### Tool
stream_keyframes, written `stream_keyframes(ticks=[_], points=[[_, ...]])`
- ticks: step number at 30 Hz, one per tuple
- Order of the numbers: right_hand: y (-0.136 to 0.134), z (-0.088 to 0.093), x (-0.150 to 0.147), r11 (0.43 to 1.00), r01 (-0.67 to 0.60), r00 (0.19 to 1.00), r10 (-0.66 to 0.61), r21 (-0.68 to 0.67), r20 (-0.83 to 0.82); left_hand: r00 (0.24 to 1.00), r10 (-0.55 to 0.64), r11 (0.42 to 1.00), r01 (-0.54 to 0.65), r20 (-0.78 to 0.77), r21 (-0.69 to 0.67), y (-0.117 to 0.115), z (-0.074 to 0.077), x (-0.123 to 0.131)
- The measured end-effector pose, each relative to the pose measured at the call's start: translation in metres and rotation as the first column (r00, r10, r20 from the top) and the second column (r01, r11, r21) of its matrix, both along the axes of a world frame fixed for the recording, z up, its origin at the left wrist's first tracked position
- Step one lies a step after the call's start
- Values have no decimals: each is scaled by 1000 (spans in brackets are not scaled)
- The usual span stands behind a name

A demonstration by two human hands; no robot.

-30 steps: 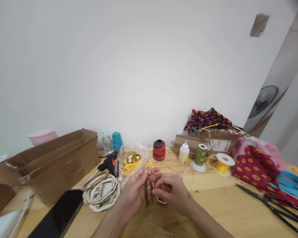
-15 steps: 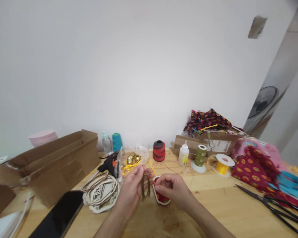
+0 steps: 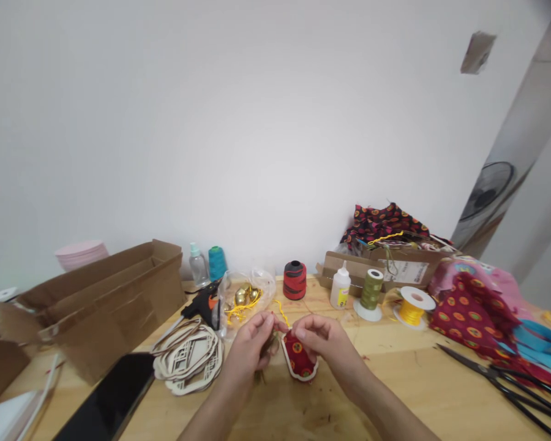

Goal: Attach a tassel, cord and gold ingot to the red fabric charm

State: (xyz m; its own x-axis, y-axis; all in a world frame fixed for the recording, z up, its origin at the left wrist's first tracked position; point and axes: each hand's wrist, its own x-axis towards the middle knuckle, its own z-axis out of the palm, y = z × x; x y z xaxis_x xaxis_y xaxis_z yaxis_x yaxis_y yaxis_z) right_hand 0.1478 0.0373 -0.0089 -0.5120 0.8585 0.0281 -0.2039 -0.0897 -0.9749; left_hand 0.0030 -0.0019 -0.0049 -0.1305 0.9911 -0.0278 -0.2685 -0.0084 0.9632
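My left hand (image 3: 253,344) is closed in a pinch on an olive-green thread tassel (image 3: 259,376); its strands hang below my fingers, mostly covered by them. My right hand (image 3: 324,340) is pinched shut close beside it. A fine reddish thread seems to run between the two hands, but its end at my right fingertips is too small to make out. Under and beside my right fingers lies a red patterned fabric piece with a pale scalloped frame (image 3: 299,361), flat on the table. From its top a twisted yellow cord (image 3: 282,312) leads away toward the back.
Behind my hands stand a bag of gold bells (image 3: 242,296), a red thread cone (image 3: 294,282), a glue bottle (image 3: 340,288), a green spool (image 3: 371,291) and a yellow spool (image 3: 412,309). Wooden frames (image 3: 188,361) and a phone (image 3: 108,398) lie left, black scissors (image 3: 491,373) right.
My left hand has turned, and its fingers now cover most of the tassel. My right hand has risen slightly, uncovering more of the red fabric piece.
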Motion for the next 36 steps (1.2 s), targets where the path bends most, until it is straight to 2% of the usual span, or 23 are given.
stream_keyframes(ticks=[4,7,9,10,11,13,15,16,18,23,25,31,36], points=[[-2,0,1,998,-56,995,54,-31,-78,1000,-2,1000,2,-17,-3,2,-2,1],[-5,2,-1,998,-62,997,62,-5,-45,1000,5,1000,-6,-24,-12,3,-5,0],[-8,4,-2,991,3,999,-8,137,36,999,21,1000,-22,-26,-14,3,-6,-2],[-9,5,-2,962,38,994,-64,270,88,999,29,999,-29,-27,-12,4,-7,-3],[-10,5,-2,902,58,982,-128,428,137,999,35,999,-35,-29,-9,4,-8,-4],[-12,5,-1,696,22,952,-235,718,199,998,41,999,-41,-42,1,5,-8,-5],[-14,4,0,482,-62,939,-269,874,215,995,56,998,-55,-76,18,5,-8,-6],[-15,4,1,406,-94,940,-265,909,215,992,72,997,-70,-101,28,5,-7,-6],[-17,4,1,313,-127,946,-246,941,210,980,120,992,-113,-159,53,5,-5,-5],[-23,4,0,176,-197,954,-192,964,230,938,203,978,-178,-280,111,1,-5,2],[-24,4,-1,153,-213,954,-180,965,239,925,209,976,-178,-316,126,0,-5,4],[-27,0,-6,250,-103,977,-154,963,144,896,231,970,-181,-379,165,-1,-6,5],[-28,1,-7,265,-72,982,-150,962,115,904,181,981,-138,-388,136,2,-4,2]])
